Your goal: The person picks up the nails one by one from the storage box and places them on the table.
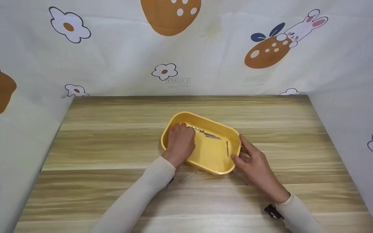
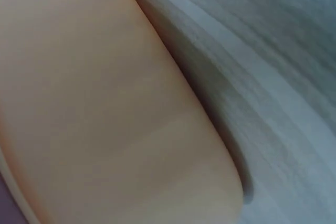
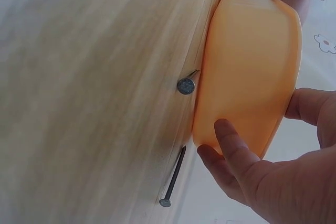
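A yellow plastic tray (image 1: 206,121) stands on the table with several nails (image 1: 213,135) lying along its far wall and a single nail (image 1: 227,149) near its right end. My left hand (image 1: 181,142) reaches over the near rim into the left end, knuckles up and fingers bent. Its fingertips are hidden, so I cannot tell whether they pinch a nail. With the thumb over the rim and the fingers against the outer wall, my right hand (image 1: 254,165) grips the tray's right end; the right wrist view shows these fingers (image 3: 236,148) on the wall.
On the wood-grain table (image 1: 108,142), one loose nail (image 1: 188,176) lies before the tray and another nail (image 3: 173,179) lies near the right hand. A pale patterned sheet (image 1: 118,48) rises behind and at both sides. The tray's wall (image 2: 105,98) fills much of the left wrist view.
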`<state>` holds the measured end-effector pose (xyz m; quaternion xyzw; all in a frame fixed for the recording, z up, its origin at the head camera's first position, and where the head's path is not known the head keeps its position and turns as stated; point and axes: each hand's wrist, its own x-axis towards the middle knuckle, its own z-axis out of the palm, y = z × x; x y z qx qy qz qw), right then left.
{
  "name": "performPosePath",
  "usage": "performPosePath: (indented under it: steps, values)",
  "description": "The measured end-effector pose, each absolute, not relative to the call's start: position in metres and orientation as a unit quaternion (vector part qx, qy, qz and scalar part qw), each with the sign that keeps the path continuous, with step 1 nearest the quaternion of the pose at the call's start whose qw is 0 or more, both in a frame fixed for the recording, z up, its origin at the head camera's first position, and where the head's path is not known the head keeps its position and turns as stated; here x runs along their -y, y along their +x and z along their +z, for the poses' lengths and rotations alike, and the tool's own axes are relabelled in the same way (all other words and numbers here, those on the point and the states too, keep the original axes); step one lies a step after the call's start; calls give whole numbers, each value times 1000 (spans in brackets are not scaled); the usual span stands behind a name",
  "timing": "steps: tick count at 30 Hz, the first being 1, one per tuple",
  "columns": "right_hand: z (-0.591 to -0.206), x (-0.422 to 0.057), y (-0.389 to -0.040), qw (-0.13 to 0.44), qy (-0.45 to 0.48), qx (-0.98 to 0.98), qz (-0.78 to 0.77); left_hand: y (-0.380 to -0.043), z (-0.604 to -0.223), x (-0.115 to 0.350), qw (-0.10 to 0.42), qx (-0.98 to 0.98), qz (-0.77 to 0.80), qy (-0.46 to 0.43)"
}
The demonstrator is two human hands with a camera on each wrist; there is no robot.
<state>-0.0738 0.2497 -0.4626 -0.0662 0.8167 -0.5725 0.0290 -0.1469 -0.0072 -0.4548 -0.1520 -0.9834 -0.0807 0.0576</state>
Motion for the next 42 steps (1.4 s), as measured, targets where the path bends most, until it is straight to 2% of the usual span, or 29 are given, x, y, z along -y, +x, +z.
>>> performPosePath:
  steps: [21, 42]
  values:
    - [-463, -249, -73, 34, -64, -813, -578, -150, -459, -1, 90, 984, 9, -155]
    - [-463, -249, -73, 28, -64, -817, -572, -150, -459, -1, 73, 983, 18, -166]
